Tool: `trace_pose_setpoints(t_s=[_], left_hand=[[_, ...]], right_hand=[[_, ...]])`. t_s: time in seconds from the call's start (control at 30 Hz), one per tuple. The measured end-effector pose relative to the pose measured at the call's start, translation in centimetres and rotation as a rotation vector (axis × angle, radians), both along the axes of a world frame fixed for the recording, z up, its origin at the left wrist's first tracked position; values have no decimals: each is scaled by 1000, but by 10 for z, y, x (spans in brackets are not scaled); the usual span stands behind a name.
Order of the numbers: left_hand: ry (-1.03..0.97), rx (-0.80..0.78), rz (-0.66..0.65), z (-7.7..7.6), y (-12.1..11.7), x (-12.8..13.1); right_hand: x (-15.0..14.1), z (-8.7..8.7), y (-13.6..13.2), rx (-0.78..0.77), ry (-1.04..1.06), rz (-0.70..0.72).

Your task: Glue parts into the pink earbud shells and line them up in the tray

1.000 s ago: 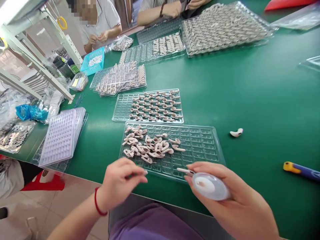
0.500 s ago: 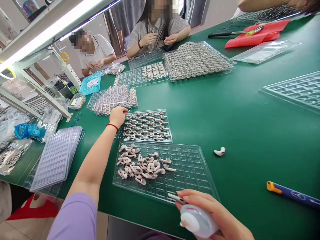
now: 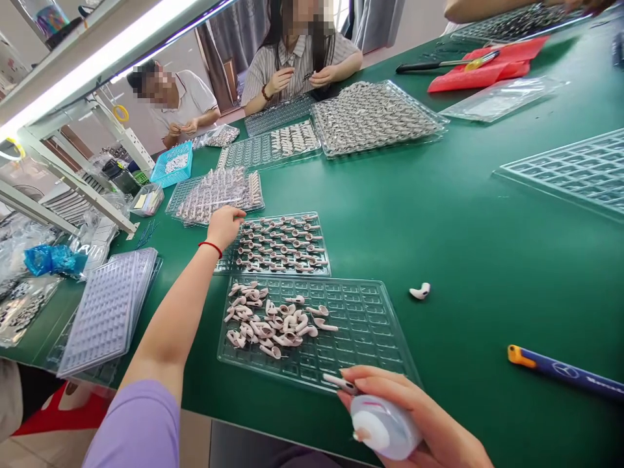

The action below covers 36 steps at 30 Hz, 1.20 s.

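My left hand [image 3: 226,225] reaches to the far left corner of a clear tray [image 3: 322,268] filled with rows of white earbud shells [image 3: 283,242]. Its fingers are pinched together, and what they hold, if anything, is hidden. Nearer to me, another clear tray [image 3: 363,325] carries a loose heap of earbud shells [image 3: 266,325] on its left half. At this tray's front right edge, my right hand [image 3: 414,416] is closed around a translucent squeeze bottle [image 3: 390,426], its nozzle towards me. The same hand pinches one white earbud shell [image 3: 338,381] between thumb and fingers.
A single earbud [image 3: 420,291] and a blue pen-like tool with an orange end [image 3: 560,369] lie at right. White trays [image 3: 110,305] are stacked at left. Full trays [image 3: 375,117], a blue basket [image 3: 171,164] and two co-workers [image 3: 302,65] are across the table.
The whole view has shifted slightly, moving most things a little left. My left hand has stayed at the filled tray's corner; my right hand keeps the bottle and the earbud shell.
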State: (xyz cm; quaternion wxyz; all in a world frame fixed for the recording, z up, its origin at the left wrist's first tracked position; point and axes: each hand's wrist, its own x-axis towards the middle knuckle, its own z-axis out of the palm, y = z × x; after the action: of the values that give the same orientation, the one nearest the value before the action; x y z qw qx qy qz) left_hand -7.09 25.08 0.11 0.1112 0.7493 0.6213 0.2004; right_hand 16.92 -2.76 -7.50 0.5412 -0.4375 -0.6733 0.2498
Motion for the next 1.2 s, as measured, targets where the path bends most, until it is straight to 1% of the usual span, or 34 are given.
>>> trace_pose_setpoints(t_s=[0.03, 0.1, 0.17, 0.2, 0.23, 0.27, 0.3, 0.33, 0.4, 0.47, 0.57, 0.63, 0.7, 0.73, 0.77, 0.83, 0.93, 1.0, 1.1, 1.2], left_hand=[[-35, 21, -4, 5, -14, 5], [-116, 28, -51, 13, -55, 16], [-195, -30, -146, 16, -109, 26], [-253, -97, -216, 15, -138, 29], [-417, -231, -292, 14, -166, 32], [-563, -351, -318, 10, -192, 35], [-678, -438, -312, 6, -215, 37], [-775, -492, -294, 1, -234, 38], [-931, -554, -232, -10, -261, 40], [-1033, -574, -177, -19, -277, 40], [-1119, -551, -109, -25, -293, 37], [-1144, -543, -65, -26, -303, 31], [-1098, -530, -9, -26, -311, 25], [-1034, -498, 18, -26, -315, 21], [-946, -442, 37, -27, -318, 18], [-753, -276, 41, -31, -322, 12], [-478, -5, -42, -39, -326, 5], [-294, 125, -104, -44, -328, 3], [-88, 220, -163, -47, -330, 2], [-31, 219, -165, -45, -330, 3]], right_hand=[[-1, 1, 0, -16, 37, -28], [-2, 4, 0, -84, 136, -98], [-3, 7, 0, -214, 244, -124], [-5, 9, -1, -288, 307, -113], [-7, 10, -2, -361, 376, -82], [-10, 11, -5, -428, 451, -41], [-15, 12, -8, -490, 528, 1], [-20, 13, -11, -550, 602, 31], [-31, 16, -21, -671, 717, 54], [-40, 19, -31, -778, 766, 66], [-41, 22, -40, -865, 691, 136], [-34, 22, -40, -868, 565, 217], [-23, 20, -39, -820, 414, 309], [-18, 18, -38, -780, 332, 355], [-14, 15, -37, -730, 266, 352], [-9, 10, -37, -625, 151, 293], [-9, 3, -38, -465, 53, 190], [-11, 0, -40, -370, -8, 145], [-10, -2, -42, -252, -111, 100], [-7, -2, -43, -186, -144, 101]])
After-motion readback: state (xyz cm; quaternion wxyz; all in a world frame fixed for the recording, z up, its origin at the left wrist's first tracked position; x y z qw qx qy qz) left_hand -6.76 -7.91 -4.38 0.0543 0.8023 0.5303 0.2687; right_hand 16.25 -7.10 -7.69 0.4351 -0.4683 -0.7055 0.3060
